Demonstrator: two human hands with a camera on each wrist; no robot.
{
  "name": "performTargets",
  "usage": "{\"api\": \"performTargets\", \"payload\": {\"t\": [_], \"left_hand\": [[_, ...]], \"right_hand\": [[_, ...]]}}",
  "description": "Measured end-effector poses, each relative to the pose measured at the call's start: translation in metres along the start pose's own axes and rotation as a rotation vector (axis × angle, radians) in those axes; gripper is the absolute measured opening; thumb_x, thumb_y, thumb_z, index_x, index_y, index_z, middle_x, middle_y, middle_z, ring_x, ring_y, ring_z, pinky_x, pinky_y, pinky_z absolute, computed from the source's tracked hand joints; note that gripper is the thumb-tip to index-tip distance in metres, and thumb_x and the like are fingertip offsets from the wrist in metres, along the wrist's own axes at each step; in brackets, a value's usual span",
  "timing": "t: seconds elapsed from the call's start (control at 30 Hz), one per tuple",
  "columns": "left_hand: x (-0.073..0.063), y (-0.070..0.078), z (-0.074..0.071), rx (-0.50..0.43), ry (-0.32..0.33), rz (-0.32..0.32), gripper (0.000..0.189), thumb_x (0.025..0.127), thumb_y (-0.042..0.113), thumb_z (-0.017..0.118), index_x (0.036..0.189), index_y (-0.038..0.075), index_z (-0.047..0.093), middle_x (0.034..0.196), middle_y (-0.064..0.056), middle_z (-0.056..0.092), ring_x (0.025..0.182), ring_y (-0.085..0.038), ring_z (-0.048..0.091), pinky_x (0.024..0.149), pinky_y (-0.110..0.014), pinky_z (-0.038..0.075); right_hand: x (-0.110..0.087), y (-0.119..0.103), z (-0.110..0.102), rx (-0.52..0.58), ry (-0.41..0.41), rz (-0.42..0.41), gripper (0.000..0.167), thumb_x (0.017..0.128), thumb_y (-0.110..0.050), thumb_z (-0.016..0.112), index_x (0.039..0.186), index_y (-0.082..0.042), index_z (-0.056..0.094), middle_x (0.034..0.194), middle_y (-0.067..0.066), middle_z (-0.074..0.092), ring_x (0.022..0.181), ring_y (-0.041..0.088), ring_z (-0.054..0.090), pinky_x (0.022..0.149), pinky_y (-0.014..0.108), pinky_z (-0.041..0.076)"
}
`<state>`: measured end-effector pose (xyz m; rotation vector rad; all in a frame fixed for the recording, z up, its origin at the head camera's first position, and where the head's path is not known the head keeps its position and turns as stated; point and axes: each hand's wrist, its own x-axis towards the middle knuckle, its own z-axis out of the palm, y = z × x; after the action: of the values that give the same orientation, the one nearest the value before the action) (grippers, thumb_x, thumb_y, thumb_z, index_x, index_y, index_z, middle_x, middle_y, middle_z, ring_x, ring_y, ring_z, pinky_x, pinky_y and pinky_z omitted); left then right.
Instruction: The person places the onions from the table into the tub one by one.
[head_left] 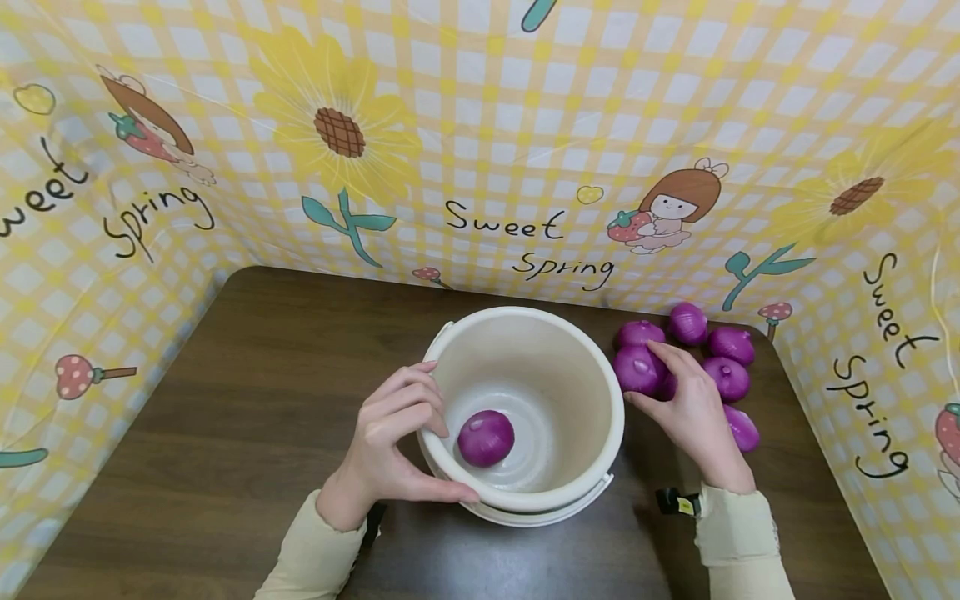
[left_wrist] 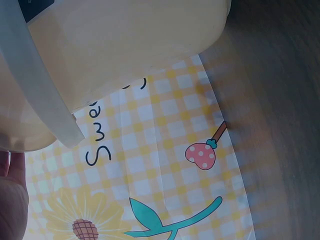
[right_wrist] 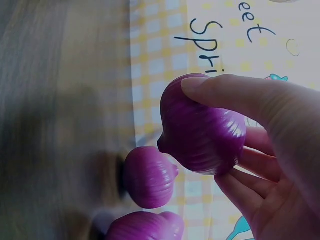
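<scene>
A white bucket [head_left: 551, 358] stands upright on the dark wooden table. One purple onion [head_left: 486, 438] lies at its bottom, toward the left. My left hand [head_left: 396, 433] grips the bucket's left rim, thumb at the front and fingers over the edge. To the right of the bucket, my right hand [head_left: 693, 412] holds another purple onion [right_wrist: 202, 130] between thumb and fingers. In the right wrist view this onion is raised off the tabletop, with more onions [right_wrist: 148, 177] below it. The left wrist view catches the bucket's outer wall [left_wrist: 135, 40] and its handle [left_wrist: 37, 85].
Several more purple onions [head_left: 726, 379] are grouped at the table's back right, around and behind the right hand. Yellow checked cloth [head_left: 480, 150] with printed flowers and lettering walls in the back and both sides. The wooden tabletop [head_left: 247, 417] extends left of the bucket.
</scene>
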<state>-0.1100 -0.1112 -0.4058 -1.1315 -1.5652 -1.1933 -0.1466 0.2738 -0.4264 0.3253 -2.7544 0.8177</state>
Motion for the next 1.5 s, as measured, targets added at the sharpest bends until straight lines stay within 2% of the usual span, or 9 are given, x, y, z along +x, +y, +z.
{"api": "performTargets", "payload": {"t": [0.3,0.7,1.23,1.43,1.5], "left_hand": [[0.000,0.000,0.000,-0.003,-0.002,-0.007,0.060,0.066,0.058,0.092,0.069,0.009,0.056,0.072,-0.003,0.057,0.073,-0.025,0.055,0.097,-0.054,0.051],[0.000,0.001,0.000,-0.005,0.001,-0.009,0.060,0.066,0.057,0.091,0.069,0.010,0.055,0.072,-0.004,0.057,0.073,-0.025,0.055,0.097,-0.052,0.050],[0.002,0.002,-0.001,-0.011,-0.002,-0.026,0.060,0.066,0.057,0.092,0.069,0.009,0.056,0.073,-0.004,0.058,0.073,-0.025,0.055,0.099,-0.053,0.050],[0.002,0.002,-0.001,-0.012,-0.003,-0.029,0.060,0.066,0.057,0.092,0.070,0.009,0.056,0.073,-0.004,0.058,0.073,-0.025,0.055,0.099,-0.053,0.050],[0.002,0.002,-0.001,-0.012,-0.004,-0.028,0.060,0.066,0.057,0.092,0.069,0.009,0.056,0.073,-0.004,0.057,0.073,-0.025,0.055,0.099,-0.053,0.050]], "right_hand": [[0.003,-0.010,-0.006,0.031,0.049,-0.013,0.077,0.074,-0.015,0.094,0.140,-0.001,0.057,0.141,0.022,0.054,0.132,0.043,0.048,0.105,0.067,0.038],[0.006,-0.026,-0.016,0.056,0.070,0.006,0.078,0.075,-0.022,0.094,0.143,-0.007,0.057,0.143,0.016,0.054,0.130,0.043,0.050,0.101,0.069,0.042],[0.011,-0.048,-0.030,0.060,0.150,-0.070,0.079,0.072,-0.019,0.096,0.141,-0.009,0.059,0.140,0.012,0.058,0.131,0.036,0.052,0.101,0.064,0.045],[0.011,-0.058,-0.035,0.079,0.172,-0.069,0.080,0.072,-0.022,0.096,0.143,-0.015,0.060,0.140,0.009,0.059,0.131,0.034,0.053,0.099,0.064,0.047],[0.011,-0.061,-0.037,0.082,0.187,-0.073,0.080,0.071,-0.022,0.096,0.143,-0.017,0.060,0.140,0.008,0.059,0.129,0.032,0.054,0.099,0.061,0.049]]}}
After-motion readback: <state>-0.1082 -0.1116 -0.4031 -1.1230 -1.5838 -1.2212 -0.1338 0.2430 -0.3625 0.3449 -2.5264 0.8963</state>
